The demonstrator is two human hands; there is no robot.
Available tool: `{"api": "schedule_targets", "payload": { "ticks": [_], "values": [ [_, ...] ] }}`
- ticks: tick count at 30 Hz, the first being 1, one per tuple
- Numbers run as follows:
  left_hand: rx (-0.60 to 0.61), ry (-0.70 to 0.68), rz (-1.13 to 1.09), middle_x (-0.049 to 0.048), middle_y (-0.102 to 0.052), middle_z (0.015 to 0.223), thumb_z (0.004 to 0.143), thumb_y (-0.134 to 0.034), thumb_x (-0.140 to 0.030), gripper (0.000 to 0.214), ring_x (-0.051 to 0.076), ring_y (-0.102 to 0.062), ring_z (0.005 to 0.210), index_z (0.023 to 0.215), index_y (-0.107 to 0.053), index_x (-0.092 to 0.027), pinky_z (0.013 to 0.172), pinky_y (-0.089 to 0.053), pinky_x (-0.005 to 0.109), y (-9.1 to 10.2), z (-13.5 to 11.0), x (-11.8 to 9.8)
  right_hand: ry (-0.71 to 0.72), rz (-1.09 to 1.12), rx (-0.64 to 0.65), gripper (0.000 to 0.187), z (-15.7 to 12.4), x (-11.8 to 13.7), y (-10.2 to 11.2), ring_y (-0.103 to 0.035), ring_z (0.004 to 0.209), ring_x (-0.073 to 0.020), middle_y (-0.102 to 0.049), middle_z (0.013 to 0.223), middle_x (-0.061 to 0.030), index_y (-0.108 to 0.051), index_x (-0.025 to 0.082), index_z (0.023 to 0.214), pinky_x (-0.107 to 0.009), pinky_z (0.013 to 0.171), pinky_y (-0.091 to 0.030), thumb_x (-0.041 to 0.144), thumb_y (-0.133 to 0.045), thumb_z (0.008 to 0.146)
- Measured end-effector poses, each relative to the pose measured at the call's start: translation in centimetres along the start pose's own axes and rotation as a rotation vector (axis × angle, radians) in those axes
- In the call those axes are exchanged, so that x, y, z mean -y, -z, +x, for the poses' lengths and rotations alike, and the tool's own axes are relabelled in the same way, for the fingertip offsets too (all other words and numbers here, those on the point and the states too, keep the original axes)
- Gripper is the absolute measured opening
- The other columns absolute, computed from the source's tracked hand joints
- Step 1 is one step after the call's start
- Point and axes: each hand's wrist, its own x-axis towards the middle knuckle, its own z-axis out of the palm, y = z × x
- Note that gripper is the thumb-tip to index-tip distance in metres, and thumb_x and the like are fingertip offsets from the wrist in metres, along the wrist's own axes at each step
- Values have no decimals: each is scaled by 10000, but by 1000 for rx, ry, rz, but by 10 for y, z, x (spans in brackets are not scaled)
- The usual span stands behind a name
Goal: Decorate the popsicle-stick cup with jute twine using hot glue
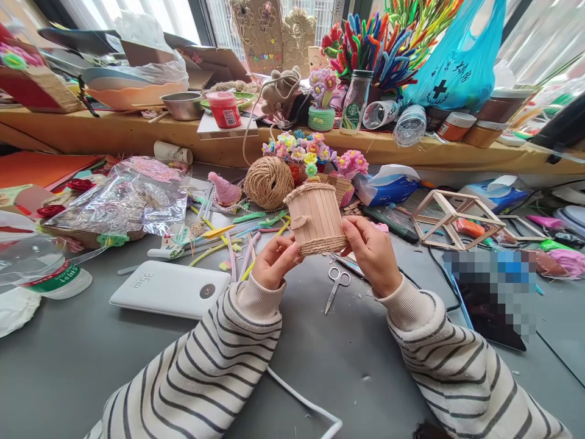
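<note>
Between my two hands, above the grey table, is a small pot of wooden sticks [317,213] with twine around its top and bottom edges and a small twine piece on its side. My left hand [275,261] pinches the lower left corner. My right hand [372,253] grips the lower right edge with thumb and fingers. Just below the pot lie small scissors [337,289] on the table. Behind it sits a ball of jute twine [269,182], and bright pipe-cleaner flowers [304,148] show above its rim.
A white power bank [171,289] lies left, near a plastic bottle [55,274]. On the right are a wooden stick frame [457,221] and a dark tablet [491,305]. A white cable [306,399] crosses the front. Jars and pipe cleaners line the back shelf [219,146].
</note>
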Motion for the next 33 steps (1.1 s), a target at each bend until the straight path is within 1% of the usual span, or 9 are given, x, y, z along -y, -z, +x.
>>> {"api": "schedule_targets", "payload": {
  "ticks": [4,8,10,13,17,20,22,29,33],
  "values": [
    [-5,-77,38,-19,-526,582,689,-688,-406,313,118,-521,626,605,-488,-180,569,-431,254,1,3,4,-7,-20,120,457,0,1,2,-618,729,-208,-650,870,-75,-609,195,932,-315,587,-486,587,-400,823],
    [-10,-161,85,8,-571,619,661,-713,-404,319,151,-559,706,560,-512,-178,622,-439,282,-2,5,3,-49,-6,213,518,-4,7,-1,-620,858,-252,-651,983,-100,-574,185,1033,-348,670,-505,593,-572,713],
    [0,-198,123,40,-623,715,679,-699,-401,307,177,-591,781,569,-520,-177,674,-459,310,-3,4,1,-62,-42,190,567,-5,9,-3,-613,888,-264,-649,1007,-111,-563,176,1046,-366,701,-505,582,-636,657],
    [40,-238,188,109,-669,946,730,-658,-377,262,236,-596,990,609,-548,-172,799,-470,365,-2,2,-1,-87,-21,172,570,-5,7,-4,-610,899,-259,-649,1012,-118,-568,161,1041,-369,733,-502,572,-642,654],
    [144,-285,133,134,-557,1267,800,-596,-264,124,283,-489,1207,727,-612,-166,944,-437,431,1,0,-4,-106,235,217,526,0,-1,-3,-593,974,-254,-631,1065,-116,-562,145,1054,-359,797,-487,531,-612,700],
    [201,-346,82,118,-521,1316,808,-584,-197,74,292,-476,1221,768,-638,-166,969,-441,441,2,-1,-6,-94,410,264,496,2,-8,-4,-586,1001,-255,-630,1072,-108,-558,142,1052,-374,837,-472,497,-608,709],
    [183,-385,75,108,-541,1297,807,-585,-185,75,286,-498,1201,773,-650,-169,972,-450,430,2,-1,-6,-69,453,277,474,2,-11,-5,-582,1011,-254,-636,1065,-95,-564,151,1047,-384,859,-462,479,-614,708],
    [135,-347,87,100,-577,1257,787,-615,-207,66,297,-544,1148,757,-660,-168,974,-450,486,4,0,-6,-74,518,319,453,0,-15,-6,-571,1030,-254,-639,1080,-80,-565,176,1064,-381,858,-460,470,-602,721],
    [134,-348,147,110,-602,1220,777,-626,-211,70,279,-575,1111,742,-660,-161,959,-470,470,5,1,-11,-119,569,331,468,0,-17,-5,-559,1058,-265,-633,1108,-78,-571,182,1066,-398,886,-447,481,-604,707]
  ]
}}
